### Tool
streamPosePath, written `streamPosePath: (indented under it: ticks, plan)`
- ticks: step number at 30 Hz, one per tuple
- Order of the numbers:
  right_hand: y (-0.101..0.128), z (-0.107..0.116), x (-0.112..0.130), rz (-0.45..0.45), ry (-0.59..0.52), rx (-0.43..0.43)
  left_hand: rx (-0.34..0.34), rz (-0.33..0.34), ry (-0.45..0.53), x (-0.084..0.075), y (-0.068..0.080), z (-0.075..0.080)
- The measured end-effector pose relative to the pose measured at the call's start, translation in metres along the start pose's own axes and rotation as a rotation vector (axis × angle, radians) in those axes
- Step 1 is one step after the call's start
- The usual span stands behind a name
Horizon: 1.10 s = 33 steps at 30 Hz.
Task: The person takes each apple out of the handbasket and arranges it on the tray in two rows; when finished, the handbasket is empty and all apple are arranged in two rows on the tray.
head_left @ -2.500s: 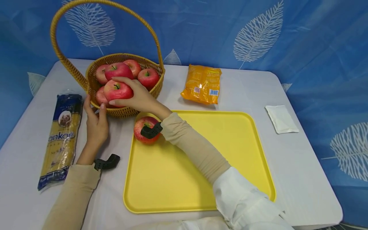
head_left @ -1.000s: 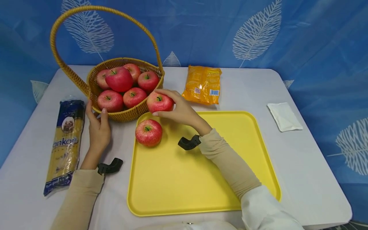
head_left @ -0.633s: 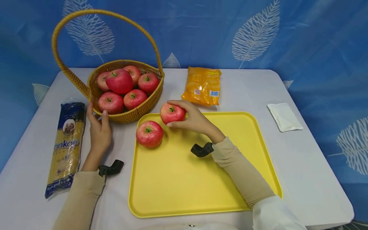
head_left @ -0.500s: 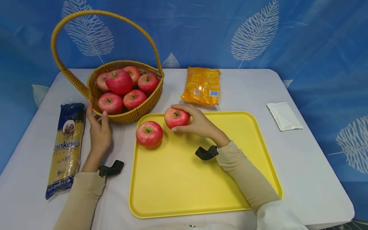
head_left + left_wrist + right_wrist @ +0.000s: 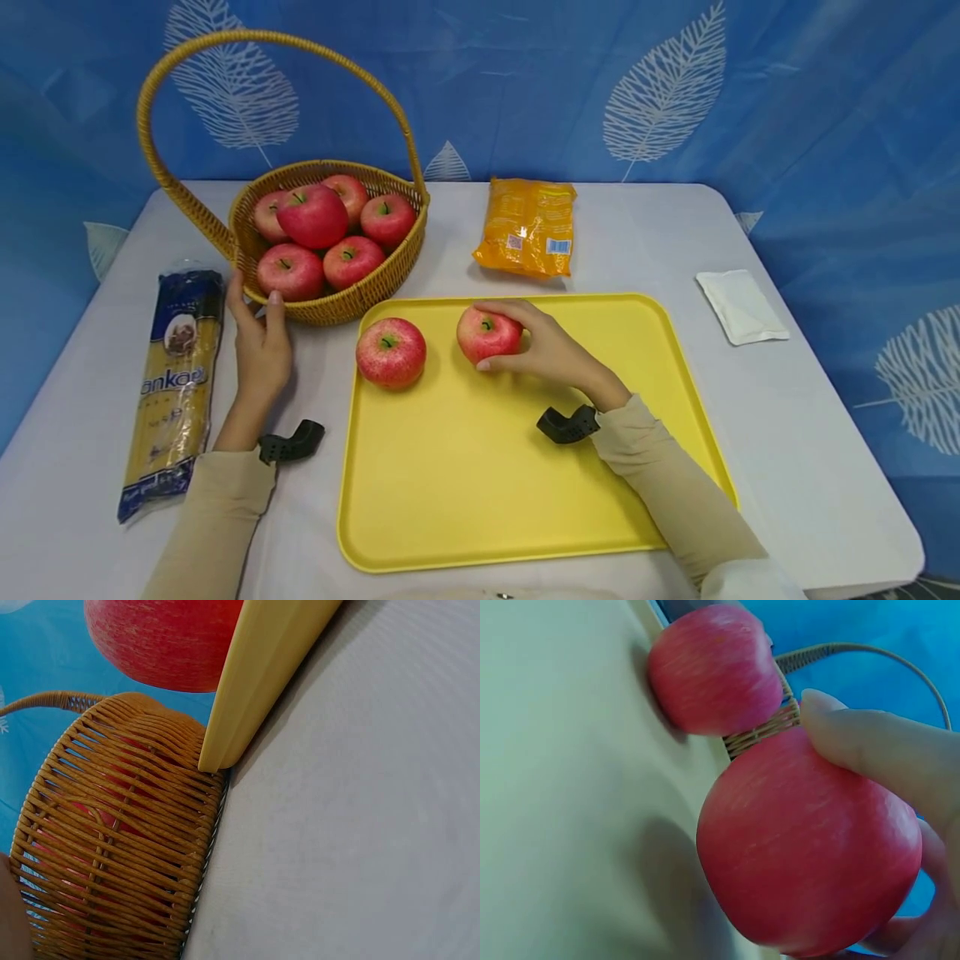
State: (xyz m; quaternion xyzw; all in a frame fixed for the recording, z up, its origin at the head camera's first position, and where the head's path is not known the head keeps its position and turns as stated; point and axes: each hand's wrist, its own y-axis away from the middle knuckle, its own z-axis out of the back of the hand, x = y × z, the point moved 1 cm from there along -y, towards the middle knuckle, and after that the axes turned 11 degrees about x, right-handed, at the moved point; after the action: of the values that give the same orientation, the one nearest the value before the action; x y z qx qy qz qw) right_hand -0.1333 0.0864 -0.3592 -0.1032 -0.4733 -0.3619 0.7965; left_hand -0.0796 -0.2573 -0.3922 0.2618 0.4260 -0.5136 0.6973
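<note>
My right hand (image 5: 551, 350) holds a red apple (image 5: 486, 335) between thumb and fingers, over the yellow tray (image 5: 480, 483). In the right wrist view that apple (image 5: 810, 847) casts a shadow on the tray beside it. A second, speckled apple (image 5: 391, 353) rests in the tray's far left corner. At the near left side of the wicker basket (image 5: 341, 308), my left hand (image 5: 261, 354) grips its wall, thumb in front; some fingers are hidden. Several red apples (image 5: 312, 217) fill the basket. In the left wrist view, only a bit of the hand (image 5: 11, 915) shows beside the basket.
A pasta packet (image 5: 172, 392) lies left of the left hand. Behind the tray sits an orange packet (image 5: 527, 227), and a small white sachet (image 5: 742, 307) lies to the right. The basket's tall handle (image 5: 277, 37) arches upward. A blue curtain (image 5: 525, 92) hangs behind the table.
The right hand has carried its apple out of the basket, rightward and toward me, over the tray. The left hand has stayed at the basket, and the speckled apple has stayed in the corner.
</note>
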Motion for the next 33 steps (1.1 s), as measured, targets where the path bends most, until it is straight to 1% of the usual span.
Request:
streamPosePath:
  ticks: [5,9,14,19,29,33]
  plan:
    - [0.005,-0.003,-0.009,0.027,-0.014,-0.020,0.005,0.010,-0.006,0.000,-0.001,-0.001]
    - [0.008,-0.007,-0.015,0.028,-0.046,-0.017,0.009,0.008,-0.010,-0.001,-0.001,-0.001]
    - [0.011,-0.013,-0.018,0.017,-0.085,-0.017,0.002,0.000,-0.009,-0.003,-0.001,0.000]
    - [0.013,-0.014,-0.017,-0.003,-0.092,-0.011,0.000,0.009,-0.005,-0.004,-0.001,0.002]
    - [0.014,-0.017,-0.017,-0.056,-0.083,-0.010,0.009,0.029,0.001,-0.001,0.001,0.002]
    - [0.015,-0.016,-0.017,-0.072,-0.098,-0.004,0.003,0.039,-0.007,-0.001,0.001,0.002]
